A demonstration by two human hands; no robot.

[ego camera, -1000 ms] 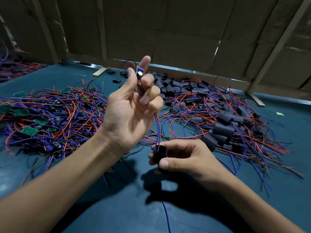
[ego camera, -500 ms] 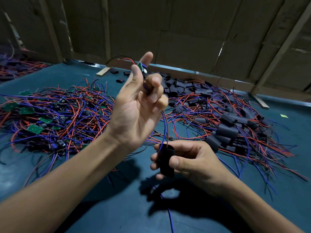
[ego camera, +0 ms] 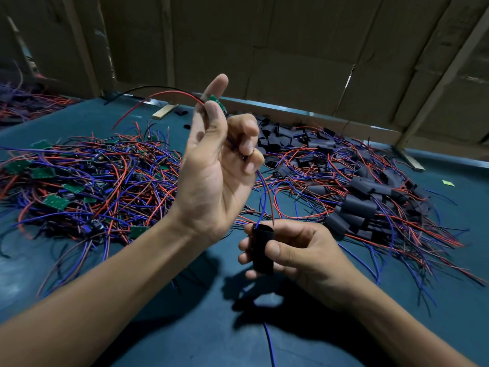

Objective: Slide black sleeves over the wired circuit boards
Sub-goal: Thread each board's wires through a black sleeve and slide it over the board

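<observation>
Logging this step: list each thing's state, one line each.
left hand: raised, pinching the circuit board.
circuit board: bare, no sleeve on it yet.
right hand: gripping the black sleeve.
black sleeve: upright, blue wire threaded through it.

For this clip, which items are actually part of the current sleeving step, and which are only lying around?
In use:
- left hand pinching the circuit board
- right hand holding the black sleeve
- blue wire entering the sleeve

Lying about:
- unsleeved board pile
- sleeved board pile
- loose sleeves
- wooden strip
</observation>
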